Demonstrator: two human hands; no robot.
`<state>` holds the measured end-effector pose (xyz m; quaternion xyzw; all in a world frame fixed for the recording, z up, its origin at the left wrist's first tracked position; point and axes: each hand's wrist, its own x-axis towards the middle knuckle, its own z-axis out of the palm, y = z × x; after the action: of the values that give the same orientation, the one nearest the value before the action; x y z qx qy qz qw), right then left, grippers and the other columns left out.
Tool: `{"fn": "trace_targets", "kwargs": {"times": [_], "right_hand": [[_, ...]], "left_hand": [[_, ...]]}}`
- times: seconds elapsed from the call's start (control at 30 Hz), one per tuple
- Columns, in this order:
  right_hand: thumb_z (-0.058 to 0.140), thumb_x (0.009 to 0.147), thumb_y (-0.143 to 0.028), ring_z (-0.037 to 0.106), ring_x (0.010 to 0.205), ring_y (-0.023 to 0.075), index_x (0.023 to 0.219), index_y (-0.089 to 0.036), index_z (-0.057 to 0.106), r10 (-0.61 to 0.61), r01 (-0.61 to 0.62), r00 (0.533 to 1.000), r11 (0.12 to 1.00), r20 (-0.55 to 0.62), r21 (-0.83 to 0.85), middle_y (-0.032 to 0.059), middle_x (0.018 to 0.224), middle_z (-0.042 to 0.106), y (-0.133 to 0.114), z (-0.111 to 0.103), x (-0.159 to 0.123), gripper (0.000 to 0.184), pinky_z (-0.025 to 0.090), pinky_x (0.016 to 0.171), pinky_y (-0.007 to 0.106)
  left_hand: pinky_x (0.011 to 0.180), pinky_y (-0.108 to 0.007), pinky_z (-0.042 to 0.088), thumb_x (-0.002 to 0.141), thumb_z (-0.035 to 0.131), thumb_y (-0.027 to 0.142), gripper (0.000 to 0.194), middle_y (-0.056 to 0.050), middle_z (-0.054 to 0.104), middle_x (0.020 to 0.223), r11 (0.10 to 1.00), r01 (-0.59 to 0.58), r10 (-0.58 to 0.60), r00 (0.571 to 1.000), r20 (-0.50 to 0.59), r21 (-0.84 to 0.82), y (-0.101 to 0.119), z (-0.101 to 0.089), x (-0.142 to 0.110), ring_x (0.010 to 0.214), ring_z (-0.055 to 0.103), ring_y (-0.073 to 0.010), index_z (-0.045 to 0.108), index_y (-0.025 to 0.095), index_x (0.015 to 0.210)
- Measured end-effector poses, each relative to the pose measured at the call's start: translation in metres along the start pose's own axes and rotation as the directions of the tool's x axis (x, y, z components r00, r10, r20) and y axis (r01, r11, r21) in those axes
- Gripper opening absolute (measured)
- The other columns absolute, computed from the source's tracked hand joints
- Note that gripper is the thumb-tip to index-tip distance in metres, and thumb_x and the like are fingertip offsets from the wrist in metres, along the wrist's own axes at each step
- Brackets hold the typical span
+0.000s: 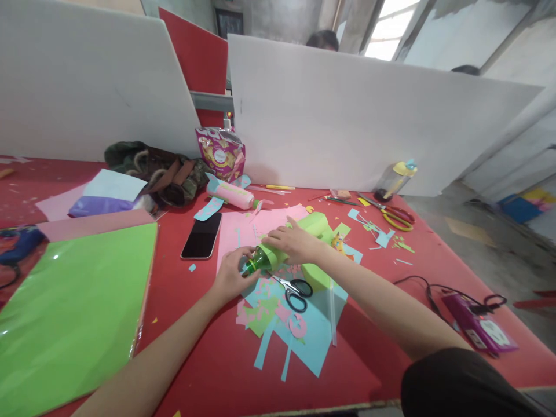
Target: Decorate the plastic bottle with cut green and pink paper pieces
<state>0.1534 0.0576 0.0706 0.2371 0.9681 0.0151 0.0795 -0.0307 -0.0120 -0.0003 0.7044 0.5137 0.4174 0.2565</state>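
Toward the near edge of the red table (195, 370), blue paper (321, 330) and loose scraps (260, 313) are lying below the work; bits could be catching under the wrap if it is dragging sideways. Just beyond, black-handled scissors (297, 292) are pointing their tips toward the bottle's neck end, so a finger or the wrap could be getting nicked, the cause being how close the blades are lying.

Past them, around the middle of the table, a green bottle (261, 259) is lying between the hands. The left hand (232, 275) is curling narrowly around its neck end, while the right hand (297, 240) is holding light green paper (319, 223) around the body. The paper could be slipping or twisting on the smooth bottle if the right hand is pressing too lightly; I cannot tell whether anything is fastening it.

The neck is pointing toward the table's left side and slightly toward the near edge; the long axis is slanting from there rightward and toward the far edge. Farther back, a phone (202, 236) is lying flat, and a pink bottle (234, 196) is resting nearer the far edge
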Motion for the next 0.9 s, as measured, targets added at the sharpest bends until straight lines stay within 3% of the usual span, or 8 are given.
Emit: {"fn": "trace_targets", "kwargs": {"times": [0.17,0.7,0.9], "right_hand": [[0.056,0.066,-0.019,0.044,0.102,0.0251,0.122,-0.017,0.033,-0.006,0.006,1.0,1.0,0.019,0.008,0.0106,0.114,0.049,0.002,0.0,-0.001,0.06,0.016,0.094,0.052],[0.059,0.065,-0.016,0.043,0.103,0.0244,0.12,-0.017,0.035,-0.024,0.024,1.0,0.999,0.018,-0.027,0.0103,0.113,0.049,0.002,-0.003,0.0,0.06,0.015,0.095,0.052],[0.048,0.07,-0.003,0.038,0.111,0.0235,0.12,-0.018,0.039,-0.019,0.013,0.998,0.994,-0.062,-0.106,0.0093,0.117,0.049,0.013,-0.003,-0.003,0.053,0.014,0.098,0.052]], "left_hand": [[0.079,-0.035,0.045,0.061,0.058,0.022,0.023,-0.011,0.06,0.098,0.998,-0.058,0.058,0.998,0.005,-0.02,-0.002,0.001,0.0,0.092,0.058,-0.0217,0.041,0.019,0.076],[0.075,-0.034,0.047,0.062,0.062,0.028,0.028,-0.01,0.054,0.098,0.997,-0.067,0.069,0.997,0.037,-0.043,0.003,-0.001,-0.001,0.093,0.055,-0.0216,0.038,0.019,0.073],[0.074,-0.034,0.049,0.072,0.051,0.035,0.033,-0.012,0.038,0.121,0.989,0.002,0.014,0.994,0.109,-0.148,0.006,-0.003,-0.005,0.101,0.05,-0.0213,0.041,0.019,0.1]]}}
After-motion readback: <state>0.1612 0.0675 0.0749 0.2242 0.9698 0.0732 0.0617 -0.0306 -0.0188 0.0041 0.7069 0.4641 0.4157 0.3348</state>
